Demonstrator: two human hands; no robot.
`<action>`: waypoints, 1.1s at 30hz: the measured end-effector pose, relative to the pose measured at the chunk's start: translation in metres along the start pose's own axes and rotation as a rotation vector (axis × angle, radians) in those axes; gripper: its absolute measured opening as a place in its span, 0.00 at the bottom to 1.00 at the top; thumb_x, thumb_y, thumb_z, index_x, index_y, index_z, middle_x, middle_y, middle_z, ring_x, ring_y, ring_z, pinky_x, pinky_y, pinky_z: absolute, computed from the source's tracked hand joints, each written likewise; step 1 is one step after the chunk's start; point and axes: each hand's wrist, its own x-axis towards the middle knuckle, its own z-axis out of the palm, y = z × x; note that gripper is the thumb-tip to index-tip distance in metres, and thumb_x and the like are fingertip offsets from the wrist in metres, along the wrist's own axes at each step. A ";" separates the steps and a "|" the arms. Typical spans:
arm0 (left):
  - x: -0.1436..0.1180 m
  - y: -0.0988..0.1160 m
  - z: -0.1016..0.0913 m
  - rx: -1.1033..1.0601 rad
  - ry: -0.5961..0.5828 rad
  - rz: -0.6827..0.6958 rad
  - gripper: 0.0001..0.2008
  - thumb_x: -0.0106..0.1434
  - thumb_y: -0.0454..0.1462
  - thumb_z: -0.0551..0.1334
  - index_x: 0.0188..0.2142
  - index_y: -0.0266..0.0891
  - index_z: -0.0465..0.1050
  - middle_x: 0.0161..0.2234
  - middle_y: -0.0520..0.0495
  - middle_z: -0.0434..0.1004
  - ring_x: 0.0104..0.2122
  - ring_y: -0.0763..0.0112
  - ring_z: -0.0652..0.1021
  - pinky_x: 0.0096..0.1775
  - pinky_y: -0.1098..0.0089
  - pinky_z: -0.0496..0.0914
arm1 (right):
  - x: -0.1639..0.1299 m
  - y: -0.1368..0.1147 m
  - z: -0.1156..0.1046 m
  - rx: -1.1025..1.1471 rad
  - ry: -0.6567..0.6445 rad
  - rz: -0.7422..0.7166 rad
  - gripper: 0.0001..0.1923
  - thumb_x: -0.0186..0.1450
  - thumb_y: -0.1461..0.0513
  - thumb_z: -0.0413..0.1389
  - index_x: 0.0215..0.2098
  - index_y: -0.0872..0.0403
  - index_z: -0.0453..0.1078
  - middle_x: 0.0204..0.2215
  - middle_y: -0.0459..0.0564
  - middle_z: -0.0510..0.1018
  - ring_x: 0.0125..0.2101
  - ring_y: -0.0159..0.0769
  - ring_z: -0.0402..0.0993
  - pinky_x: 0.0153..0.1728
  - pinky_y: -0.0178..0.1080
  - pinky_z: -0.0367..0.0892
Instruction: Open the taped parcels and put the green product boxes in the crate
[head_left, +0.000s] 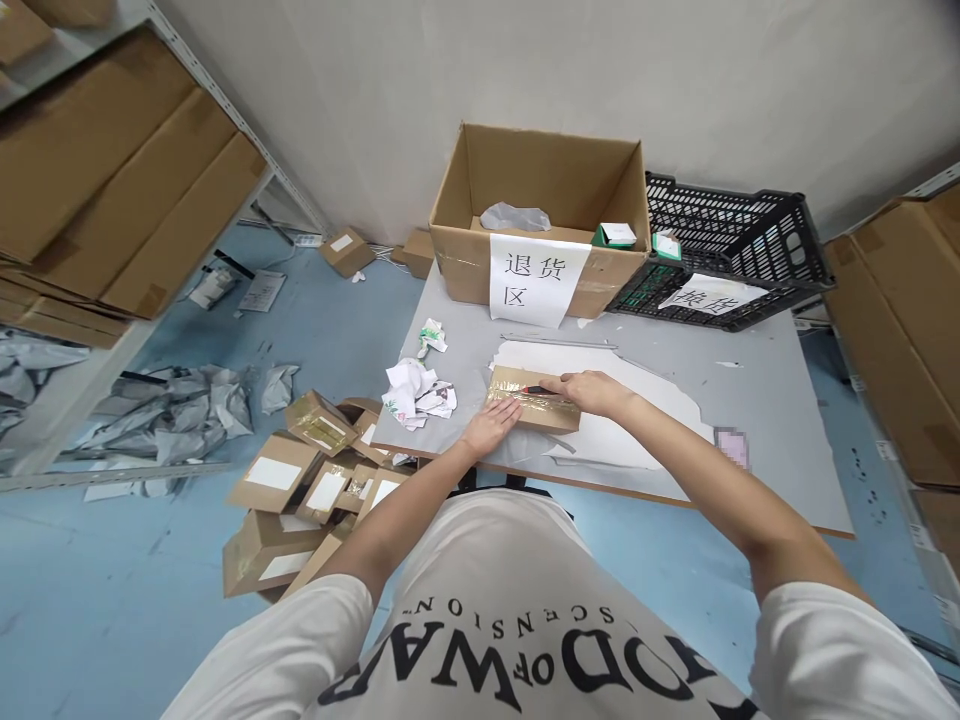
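On the grey worktop [750,420], a small taped parcel [534,402] lies flat near the front edge. Left hand [491,425] presses open-palmed on its near end; right hand [589,392] has its grip closed round a red-tipped cutter [534,389] at the tape seam. Best, I'd say, to keep the blade shallow, drawn away from the steadying fingers.

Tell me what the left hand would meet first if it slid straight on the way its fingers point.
The left hand points up-right across the taped parcel; it would probably meet the right hand holding a red-tipped tool.
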 end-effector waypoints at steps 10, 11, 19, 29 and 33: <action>-0.001 0.000 -0.005 0.008 0.018 0.010 0.24 0.65 0.28 0.46 0.60 0.34 0.58 0.60 0.40 0.62 0.62 0.66 0.59 0.60 0.60 0.56 | -0.028 0.015 0.007 -0.030 -0.084 0.077 0.31 0.64 0.71 0.44 0.63 0.44 0.54 0.43 0.57 0.76 0.36 0.43 0.76 0.34 0.38 0.63; -0.001 0.000 -0.005 0.010 0.025 0.016 0.24 0.65 0.28 0.46 0.60 0.34 0.58 0.60 0.40 0.62 0.62 0.66 0.60 0.60 0.60 0.56 | -0.030 0.017 0.010 -0.045 -0.095 0.078 0.29 0.65 0.70 0.43 0.62 0.44 0.55 0.42 0.57 0.76 0.35 0.43 0.76 0.33 0.38 0.63; -0.001 -0.002 -0.001 0.066 0.051 0.035 0.23 0.66 0.28 0.46 0.60 0.34 0.59 0.59 0.40 0.63 0.62 0.64 0.60 0.60 0.60 0.57 | -0.055 0.039 0.020 -0.077 -0.135 0.085 0.25 0.68 0.63 0.42 0.63 0.44 0.52 0.41 0.55 0.76 0.34 0.41 0.76 0.29 0.35 0.60; 0.001 -0.002 -0.008 0.058 0.016 0.034 0.24 0.65 0.28 0.46 0.61 0.35 0.57 0.60 0.42 0.62 0.62 0.65 0.59 0.61 0.60 0.56 | -0.097 0.061 0.042 -0.012 -0.085 0.126 0.26 0.68 0.62 0.41 0.64 0.43 0.51 0.39 0.52 0.75 0.30 0.38 0.74 0.27 0.35 0.58; 0.001 -0.003 -0.009 0.055 -0.009 0.036 0.24 0.66 0.28 0.46 0.60 0.36 0.58 0.60 0.42 0.62 0.62 0.65 0.59 0.60 0.60 0.56 | -0.120 0.074 0.062 0.075 -0.040 0.160 0.26 0.68 0.62 0.41 0.64 0.40 0.51 0.38 0.50 0.75 0.29 0.36 0.73 0.27 0.35 0.59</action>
